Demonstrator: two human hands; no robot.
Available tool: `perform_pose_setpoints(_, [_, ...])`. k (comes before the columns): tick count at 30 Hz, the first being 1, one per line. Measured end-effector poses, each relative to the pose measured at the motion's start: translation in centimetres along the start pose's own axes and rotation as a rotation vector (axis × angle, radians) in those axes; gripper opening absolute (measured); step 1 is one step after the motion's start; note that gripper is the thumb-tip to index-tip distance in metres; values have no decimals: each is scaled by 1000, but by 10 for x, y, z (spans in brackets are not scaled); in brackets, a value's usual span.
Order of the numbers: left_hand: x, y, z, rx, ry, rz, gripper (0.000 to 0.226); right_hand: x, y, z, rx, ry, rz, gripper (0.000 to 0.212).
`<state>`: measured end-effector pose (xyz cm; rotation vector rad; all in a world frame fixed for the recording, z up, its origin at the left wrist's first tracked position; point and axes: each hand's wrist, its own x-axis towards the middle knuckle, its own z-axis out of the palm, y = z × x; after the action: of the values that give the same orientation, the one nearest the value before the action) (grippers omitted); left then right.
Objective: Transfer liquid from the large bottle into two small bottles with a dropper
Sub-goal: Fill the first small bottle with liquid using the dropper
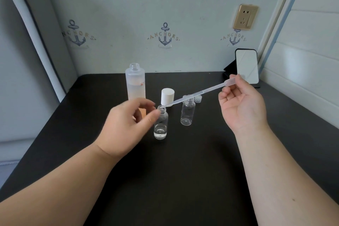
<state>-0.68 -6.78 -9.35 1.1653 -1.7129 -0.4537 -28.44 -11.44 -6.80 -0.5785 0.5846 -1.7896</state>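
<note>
Head view, the only one. Dropper [200, 92] slants from upper right down to centre frame, bulb pinched in the grip of the right hand [242, 101], tip at the mouth of the near small bottle [161, 124]. That bottle stands on the black bench [183, 180], a shallow pool of clear liquid in its bottom. Left hand [126, 124] sits just beside the bottle's neck, fingers loosely curled; blur hides whether they touch it, and its grip seems to hold nothing. Second small bottle [187, 113] stands right of centre, apparently empty. Large bottle [135, 86], uncapped, roughly half full, stands behind the left hand; white cap [167, 96] just beyond the near bottle; a small clear lid [197, 98] behind the second.

Judgement: discharge step. Do it well by steadying the neck with the left fingers, getting the tip properly inside the mouth, tilting the dropper steeper, then squeezing slowly so nothing runs down the outside.
</note>
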Motion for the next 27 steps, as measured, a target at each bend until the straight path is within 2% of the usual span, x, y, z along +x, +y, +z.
perform_pose_setpoints(2, [1, 1, 4, 64, -144, 3, 31, 0, -1, 0, 3, -4, -4, 10])
perform_pose_setpoints(5, [3, -2, 9, 175, -245, 8, 22, 1, -1, -1, -8, -22, -21, 10])
perform_pose_setpoints(13, [4, -4, 6, 185, -227, 38, 32, 0, -3, 1, -51, -62, -52, 22])
perform_pose_setpoints(27, [5, -13, 10, 234, -209, 79, 42, -1, -1, 1, -52, -61, -61, 4])
